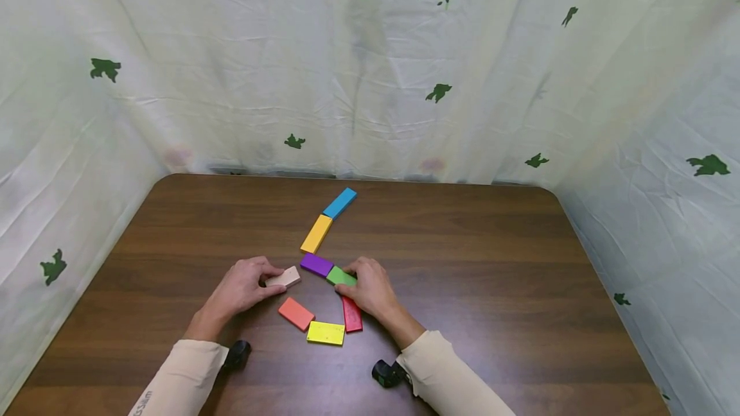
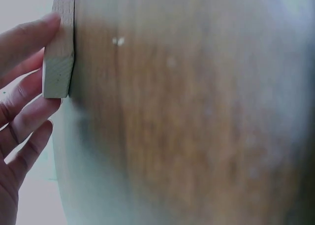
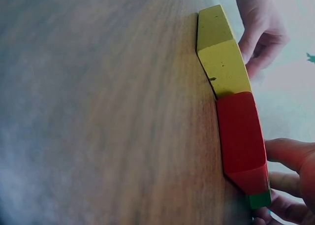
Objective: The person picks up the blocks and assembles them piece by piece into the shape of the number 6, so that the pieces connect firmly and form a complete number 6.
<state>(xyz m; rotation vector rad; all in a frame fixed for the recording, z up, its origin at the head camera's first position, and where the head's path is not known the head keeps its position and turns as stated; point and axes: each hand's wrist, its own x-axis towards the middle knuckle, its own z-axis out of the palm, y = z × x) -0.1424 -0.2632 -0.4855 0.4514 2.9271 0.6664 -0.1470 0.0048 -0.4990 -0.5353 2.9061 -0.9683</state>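
My left hand [image 1: 245,284] pinches a pale pinkish wooden block [image 1: 287,277] between thumb and fingers, left of the purple block [image 1: 317,264]. In the left wrist view the fingertips lie along the plain wooden block [image 2: 60,43]. My right hand [image 1: 374,289] grips the green block [image 1: 341,276], which adjoins the purple one, with thumb and fingers on opposite sides. The red block [image 1: 352,317] lies partly under that hand and meets the yellow block [image 1: 325,333]. A coral block [image 1: 297,313] touches the yellow one at its left end.
Beyond the purple block, an amber block [image 1: 316,234] and a blue block [image 1: 340,203] lie end to end, slanting toward the back right. Everything lies on a brown wooden table [image 1: 491,275]. White curtains [image 1: 370,56] with green leaf and bird shapes surround it.
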